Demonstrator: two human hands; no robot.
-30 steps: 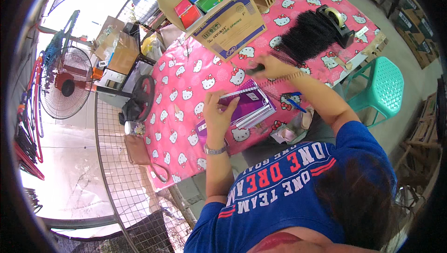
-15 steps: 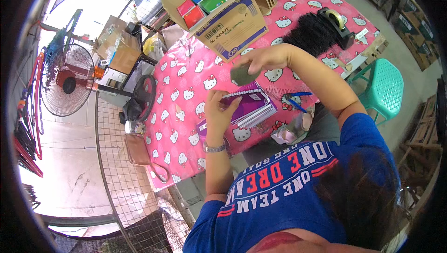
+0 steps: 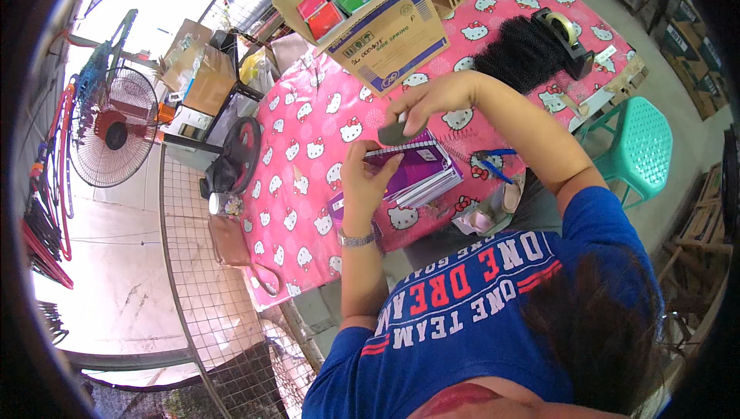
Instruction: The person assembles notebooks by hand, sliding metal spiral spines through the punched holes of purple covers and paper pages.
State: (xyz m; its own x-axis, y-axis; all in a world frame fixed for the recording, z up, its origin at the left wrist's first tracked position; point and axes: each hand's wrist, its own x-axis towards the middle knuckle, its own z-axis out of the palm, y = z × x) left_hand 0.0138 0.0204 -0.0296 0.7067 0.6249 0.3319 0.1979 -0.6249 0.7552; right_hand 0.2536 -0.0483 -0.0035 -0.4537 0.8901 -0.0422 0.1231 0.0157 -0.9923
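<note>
A stack of purple notebooks point(image 3: 416, 181) lies on the table in front of me, page edges facing my body. My left hand point(image 3: 368, 176) is closed on the far left of the top notebook, thumb on its cover. Above the notebook's far, punched edge, my right hand point(image 3: 439, 104) grips a flat dark grey-green piece point(image 3: 393, 134), whose exact kind I cannot make out. A thin dark spiral coil point(image 3: 462, 140) sticks out past the notebook's right end. Beside the stack on the right lie blue-handled cutting pliers point(image 3: 493, 164).
Bundled black spiral coils point(image 3: 515, 55) and a tape dispenser point(image 3: 569, 43) occupy the far right of the pink tablecloth point(image 3: 297, 180). A cardboard box point(image 3: 393, 41) with colourful packs stands at the back. A brown pouch point(image 3: 230, 240) rests at the left edge; a green stool point(image 3: 638, 141) stands right.
My right hand has brought the dark piece slightly lower, nearer the notebook's punched edge, and tilted it. My left hand keeps its hold. The whole view has shifted slightly.
</note>
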